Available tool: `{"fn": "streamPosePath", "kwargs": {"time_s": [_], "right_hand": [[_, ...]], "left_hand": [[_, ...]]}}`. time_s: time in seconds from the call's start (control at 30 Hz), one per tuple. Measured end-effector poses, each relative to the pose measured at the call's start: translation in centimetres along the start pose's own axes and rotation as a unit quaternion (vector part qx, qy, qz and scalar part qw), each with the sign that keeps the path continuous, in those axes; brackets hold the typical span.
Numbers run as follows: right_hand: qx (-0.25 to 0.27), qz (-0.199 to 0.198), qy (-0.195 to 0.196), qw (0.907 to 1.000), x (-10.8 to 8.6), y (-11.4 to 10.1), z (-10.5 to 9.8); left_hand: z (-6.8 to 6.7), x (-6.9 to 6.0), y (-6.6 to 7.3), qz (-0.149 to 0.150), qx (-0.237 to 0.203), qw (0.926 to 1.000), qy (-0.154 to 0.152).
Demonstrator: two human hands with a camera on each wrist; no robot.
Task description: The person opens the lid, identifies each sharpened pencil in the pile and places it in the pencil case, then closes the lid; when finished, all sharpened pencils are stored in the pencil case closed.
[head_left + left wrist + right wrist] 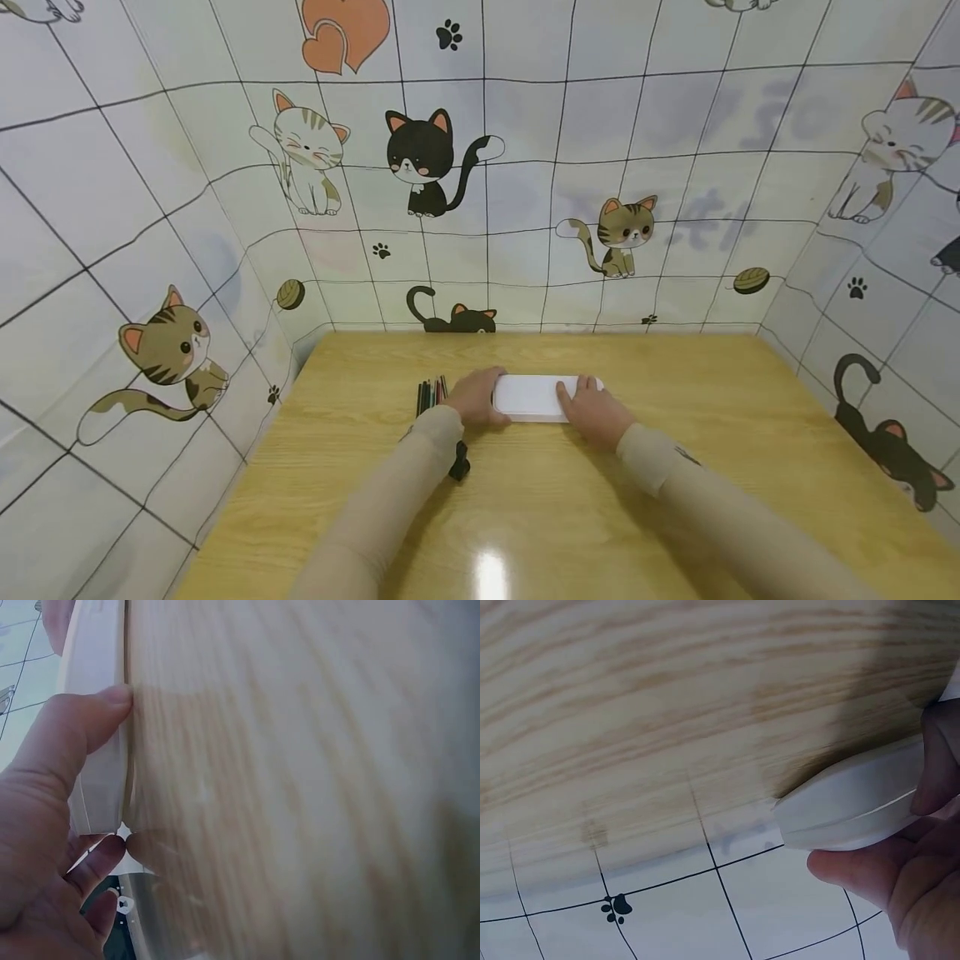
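A long white box (532,397) was near the far middle of a wood-grain surface (555,508), a seam (855,818) along its side, its inside hidden. The left hand (478,396), partly closed, gripped its left end; the right hand (598,415), also partly closed, gripped its right end. Slender pencils (430,395) lay just left of the left hand, and a small black object (460,464) lay nearer, partly behind the left sleeve (386,504).

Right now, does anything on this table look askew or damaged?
Nothing stands out: the white case between the left hand and right hand looks straight and undamaged, and the pencil-like sticks lie together. The black object by the left sleeve is too indistinct to judge.
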State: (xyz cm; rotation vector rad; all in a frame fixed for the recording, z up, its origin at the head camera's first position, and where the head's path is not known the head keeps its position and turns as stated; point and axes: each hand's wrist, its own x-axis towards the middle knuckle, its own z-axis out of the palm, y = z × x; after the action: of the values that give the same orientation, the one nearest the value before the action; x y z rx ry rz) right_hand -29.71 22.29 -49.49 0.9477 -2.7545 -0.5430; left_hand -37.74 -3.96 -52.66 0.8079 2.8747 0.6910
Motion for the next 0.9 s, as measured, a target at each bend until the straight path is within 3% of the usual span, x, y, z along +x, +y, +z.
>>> {"fn": "streamPosePath", "kwargs": {"time_s": [0.2, 0.4, 0.7, 0.9], "right_hand": [[-0.019, 0.001, 0.004, 0.9998, 0.8, -0.01, -0.25], [-0.019, 0.005, -0.002, 0.9998, 0.38, -0.17, -0.17], [0.0, -0.001, -0.011, 0.9999, 0.37, -0.22, 0.14], [-0.008, -0.003, 0.034, 0.9994, 0.23, 0.42, -0.65]], "left_hand": [[-0.76, -0.03, -0.32, 0.006, 0.01, 0.9999, 0.009], [-0.34, -0.15, -0.22, 0.008, 0.042, 0.9989, 0.019], [0.16, -0.7, -0.2, -0.01, 0.05, 0.9986, 0.011], [0.18, -0.61, -0.01, -0.006, 0.048, 0.9986, 0.019]]}}
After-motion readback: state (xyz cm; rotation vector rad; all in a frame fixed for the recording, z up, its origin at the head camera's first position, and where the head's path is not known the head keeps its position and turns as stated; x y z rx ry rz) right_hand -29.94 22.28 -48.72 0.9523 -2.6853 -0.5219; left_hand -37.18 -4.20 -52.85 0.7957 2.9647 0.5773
